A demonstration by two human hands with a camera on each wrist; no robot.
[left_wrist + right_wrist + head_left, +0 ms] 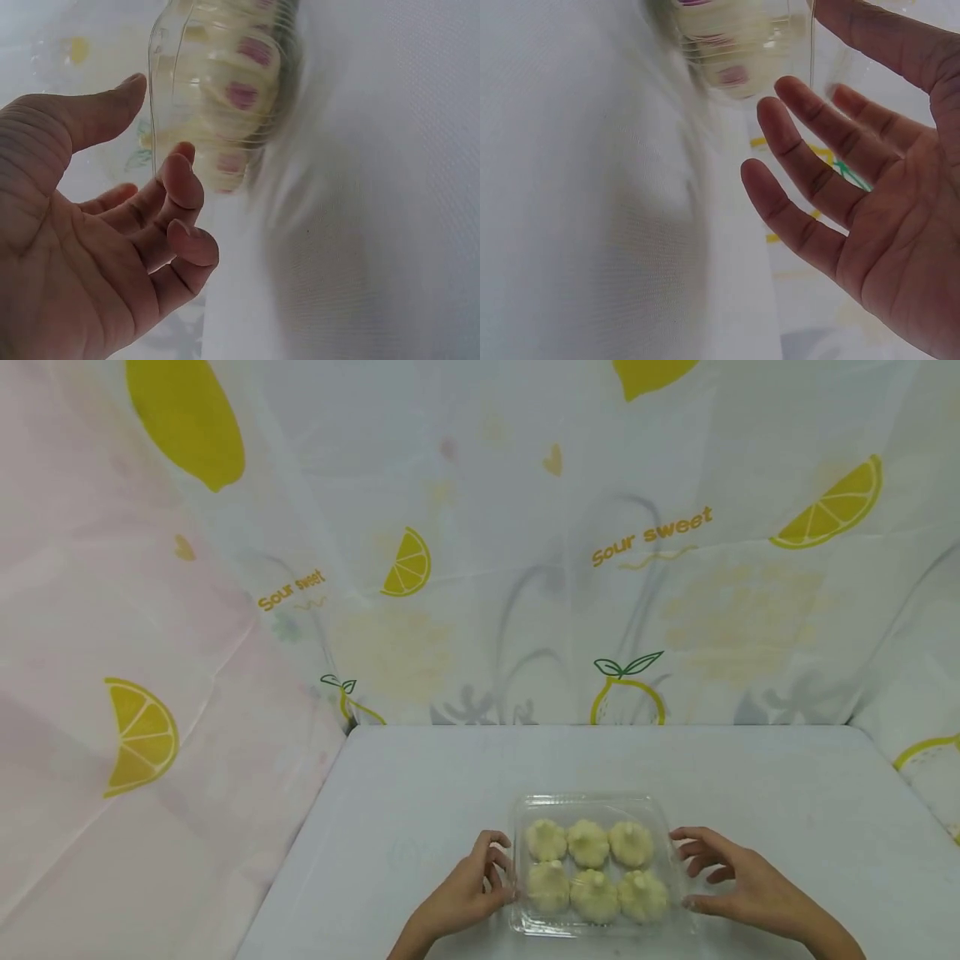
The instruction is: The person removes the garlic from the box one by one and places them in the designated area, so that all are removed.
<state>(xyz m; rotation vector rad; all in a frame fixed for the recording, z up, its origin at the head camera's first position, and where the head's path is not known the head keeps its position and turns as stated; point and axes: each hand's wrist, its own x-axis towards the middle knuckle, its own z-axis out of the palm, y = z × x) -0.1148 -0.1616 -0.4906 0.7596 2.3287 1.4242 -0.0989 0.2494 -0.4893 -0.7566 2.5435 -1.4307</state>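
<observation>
A clear plastic clamshell box (588,800) rests on the white table, its lid down. Inside are several pale, lobed pieces (588,843) in two rows, shaped like garlic bulbs or pleated buns; from the side, in the left wrist view, they carry purple-pink patches (241,95). My left hand (474,885) is at the box's left side, fingers loosely bent and thumb extended near the rim. Beside the right side is my right hand (738,878), its fingers spread and slightly bent. Neither hand grips the box; whether a fingertip touches it I cannot tell.
The white table (420,777) extends behind and to both sides of the box. A pale curtain (480,635) with lemon prints and lettering hangs along its back edge and at the sides.
</observation>
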